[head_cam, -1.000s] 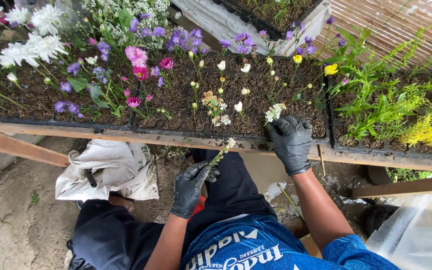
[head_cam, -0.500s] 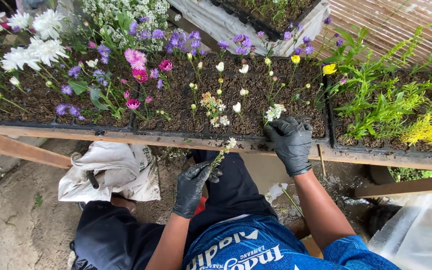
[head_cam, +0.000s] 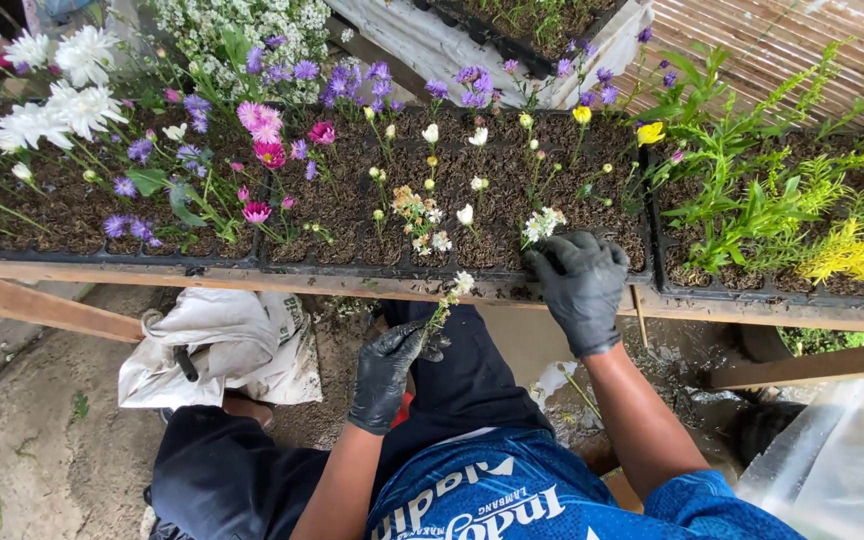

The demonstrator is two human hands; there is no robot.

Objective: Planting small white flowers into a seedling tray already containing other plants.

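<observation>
Black-gloved, the left hand (head_cam: pixel 387 372) pinches a thin cutting (head_cam: pixel 445 308) by its lower stem, white bud uppermost, held just short of the tray edge. Beyond it and to the right, the right hand (head_cam: pixel 580 288) presses fingertips into the soil of the black seedling tray (head_cam: pixel 352 268), closed around the base of a white-flowered sprig (head_cam: pixel 542 224). Other small blooms stand close on every side. Pressing too hard there could, I judge, snap the sprig's stem or knock the neighbouring stems over; a tight pinch could bruise the held cutting.
</observation>
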